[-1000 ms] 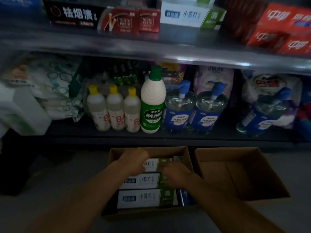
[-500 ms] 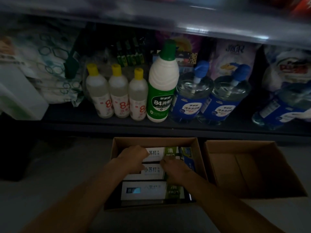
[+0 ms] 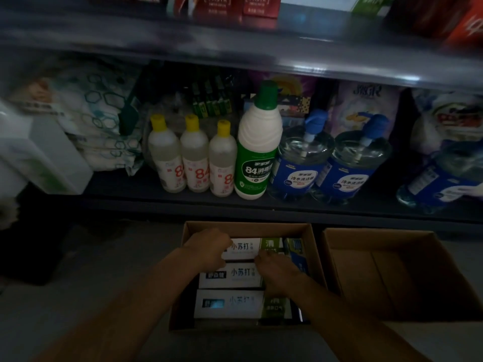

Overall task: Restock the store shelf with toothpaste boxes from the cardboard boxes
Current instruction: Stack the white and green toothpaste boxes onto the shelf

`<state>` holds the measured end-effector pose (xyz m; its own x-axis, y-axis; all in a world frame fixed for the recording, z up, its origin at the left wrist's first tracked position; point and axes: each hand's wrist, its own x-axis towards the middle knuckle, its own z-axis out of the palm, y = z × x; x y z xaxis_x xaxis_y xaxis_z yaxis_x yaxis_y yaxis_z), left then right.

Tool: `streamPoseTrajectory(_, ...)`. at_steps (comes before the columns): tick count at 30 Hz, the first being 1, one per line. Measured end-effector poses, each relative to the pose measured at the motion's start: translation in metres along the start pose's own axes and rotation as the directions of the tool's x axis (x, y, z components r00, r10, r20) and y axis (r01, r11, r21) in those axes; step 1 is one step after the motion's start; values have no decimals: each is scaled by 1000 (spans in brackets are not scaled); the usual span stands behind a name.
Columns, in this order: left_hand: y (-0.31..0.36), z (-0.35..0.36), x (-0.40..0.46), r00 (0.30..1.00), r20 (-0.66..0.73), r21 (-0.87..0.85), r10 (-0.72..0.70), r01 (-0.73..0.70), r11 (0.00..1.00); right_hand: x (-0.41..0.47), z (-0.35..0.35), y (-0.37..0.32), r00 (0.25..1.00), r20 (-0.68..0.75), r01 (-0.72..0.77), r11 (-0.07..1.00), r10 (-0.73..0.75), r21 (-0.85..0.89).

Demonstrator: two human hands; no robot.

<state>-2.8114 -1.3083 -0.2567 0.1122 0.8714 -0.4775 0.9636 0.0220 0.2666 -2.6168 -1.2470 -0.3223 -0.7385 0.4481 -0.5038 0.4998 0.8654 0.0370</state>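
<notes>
Both hands are down in the carton (image 3: 183, 304) on the floor: left hand (image 3: 206, 248) curled over the left end of the far toothpaste box (image 3: 244, 248), right hand (image 3: 277, 270) gripping its near edge toward the green end, so it's clamped from two sides. Two more boxes (image 3: 230, 304) lie flat in the carton nearer me, at 6 o'clock from that one. At 3 o'clock sits a second carton (image 3: 418, 270), flaps open. Farther out, around 12 o'clock, the bottom shelf (image 3: 146, 197) has three yellow-cap bottles (image 3: 196, 158), a green-cap bottle (image 3: 257, 150) and blue jugs (image 3: 329, 165). Red boxes (image 3: 227, 5) on the shelf above, blurry.
</notes>
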Motion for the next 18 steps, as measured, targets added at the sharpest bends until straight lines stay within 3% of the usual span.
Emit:
streamPoseTrajectory(7, -5, -58, -41, 999, -34, 26, -16, 17, 1000, -40, -61, 13, 995, -102, 27, 999, -24, 21)
streamPoseTrajectory(11, 10, -107, -72, 993, -114, 35, 5, -1, 999, -88, -122, 27, 981, -193, 3, 998, -16, -68)
streamPoseTrajectory(18, 60, -202, -112, 962, -273, 84, 11, 12, 996, -169, -213, 53, 852, -522, -138, 945, -40, -297)
